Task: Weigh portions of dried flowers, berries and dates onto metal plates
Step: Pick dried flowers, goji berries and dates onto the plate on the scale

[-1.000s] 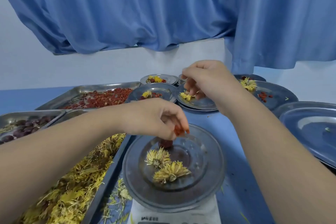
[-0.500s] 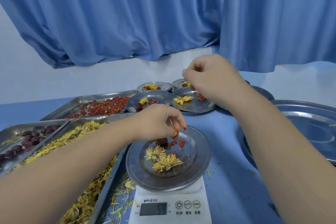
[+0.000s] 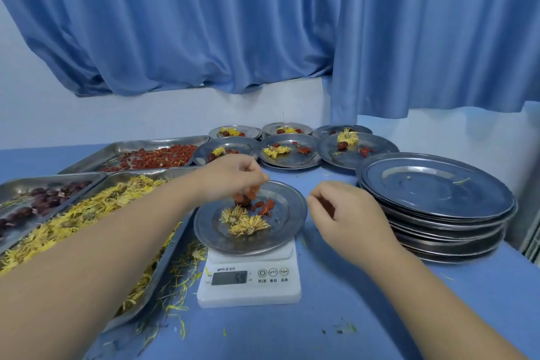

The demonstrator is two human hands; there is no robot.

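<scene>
Back beside the scale (image 3: 248, 286), the right hand (image 3: 347, 213) curls loosely; I cannot tell whether it holds anything. Over the scale's plate (image 3: 287, 231) the left hand (image 3: 230, 175) pinches berries (image 3: 252, 191); best dropped singly, watching the readout (image 3: 229, 277).

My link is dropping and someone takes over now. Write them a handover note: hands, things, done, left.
Left hand pinches berries over the plate on the scale.
Right hand curled beside it; contents unclear.
That plate holds two flowers, one date, a few berries.
Done: six filled plates behind.
Left: finish this portion, then the stacked plates at right.
</scene>
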